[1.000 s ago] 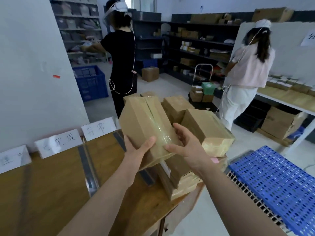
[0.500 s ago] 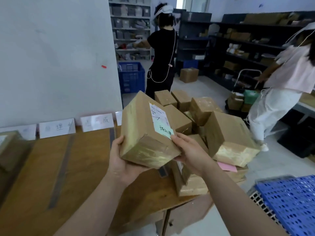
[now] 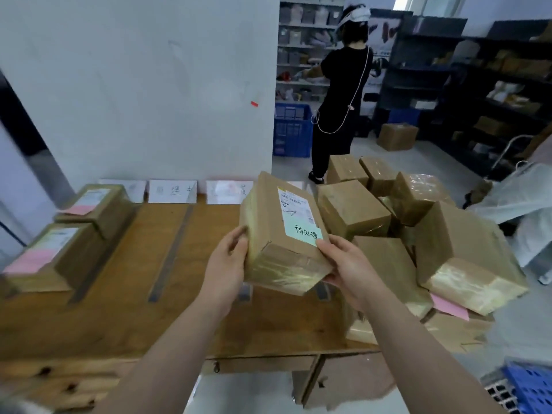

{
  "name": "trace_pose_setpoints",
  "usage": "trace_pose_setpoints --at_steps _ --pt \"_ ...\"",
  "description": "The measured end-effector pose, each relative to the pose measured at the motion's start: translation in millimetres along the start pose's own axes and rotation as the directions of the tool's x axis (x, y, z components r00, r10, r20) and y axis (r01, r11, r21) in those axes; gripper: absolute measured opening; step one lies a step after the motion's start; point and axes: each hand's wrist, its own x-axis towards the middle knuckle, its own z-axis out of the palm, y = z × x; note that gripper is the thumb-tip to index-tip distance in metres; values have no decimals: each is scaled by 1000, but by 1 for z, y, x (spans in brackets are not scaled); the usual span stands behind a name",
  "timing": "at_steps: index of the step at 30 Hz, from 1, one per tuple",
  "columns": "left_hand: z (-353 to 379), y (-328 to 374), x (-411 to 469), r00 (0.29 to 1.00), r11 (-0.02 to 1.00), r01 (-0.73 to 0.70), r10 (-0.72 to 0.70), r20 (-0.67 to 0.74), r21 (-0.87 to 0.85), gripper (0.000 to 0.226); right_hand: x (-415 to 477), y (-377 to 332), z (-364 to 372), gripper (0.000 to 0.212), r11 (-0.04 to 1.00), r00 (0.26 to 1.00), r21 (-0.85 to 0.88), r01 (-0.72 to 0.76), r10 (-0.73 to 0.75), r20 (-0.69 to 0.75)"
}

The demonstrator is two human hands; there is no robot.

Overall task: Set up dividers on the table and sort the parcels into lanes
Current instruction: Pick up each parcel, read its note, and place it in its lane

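Observation:
Both hands hold one brown taped parcel (image 3: 280, 234) above the wooden table (image 3: 125, 318). It carries a white shipping label and a green note. My left hand (image 3: 225, 264) grips its left side; my right hand (image 3: 348, 267) grips its lower right corner. Dark tape dividers (image 3: 171, 249) run front to back across the tabletop. Two parcels with pink notes (image 3: 59, 249) lie in the far-left lane. A heap of several brown parcels (image 3: 418, 234) fills the table's right end. White paper lane signs (image 3: 172, 191) lean against the wall behind the table.
A white wall (image 3: 134, 85) backs the table. A person in black (image 3: 340, 94) stands at shelves beyond, beside a blue crate (image 3: 291, 130). Another person in light clothing (image 3: 525, 198) is at the right edge. A blue pallet (image 3: 528, 386) lies on the floor, lower right.
The view has swung left, revealing the table's left lanes and two parcels there. I have turned the held parcel so its label and green note face up, and carried it leftward from the heap.

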Motion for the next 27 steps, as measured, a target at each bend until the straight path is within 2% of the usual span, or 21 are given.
trace_pose_setpoints --at_steps 2,8,9,11,12,18,19,20,23,24,27 --pt "-16 1 -4 1000 999 14 -14 -13 43 45 2 -1 17 33 999 999 -40 0 2 32" --pt "-85 1 -8 999 997 49 -49 -6 56 82 3 -7 90 32 992 990 -111 56 -42 133" --pt "-98 3 -9 999 998 54 -53 -11 21 74 2 -8 105 32 991 988 -116 64 -47 148" --pt "-127 4 -12 996 996 76 -78 -49 -48 36 1 -9 137 32 989 983 -130 76 -52 175" --pt "-143 5 -15 992 994 87 -93 -83 -69 27 0 -9 154 33 987 981 -137 80 -53 187" --pt "-267 -9 -18 971 986 157 -164 -174 -54 79 -11 3 271 39 987 966 -150 50 -10 258" --pt "-287 -10 -18 966 984 174 -178 -186 -42 80 -14 6 291 39 987 965 -152 43 -1 263" --pt "-307 -12 -19 966 984 174 -178 -187 -34 70 -17 9 310 39 987 963 -154 37 6 269" --pt "-363 -21 -19 964 983 181 -186 -191 -40 18 -27 22 365 39 988 959 -155 3 41 281" --pt "-379 -23 -19 961 981 191 -192 -197 -24 10 -29 27 381 39 987 957 -158 -9 54 284" --pt "-419 -30 -22 941 970 245 -239 -239 -4 26 -38 42 423 38 984 950 -176 -43 95 298"
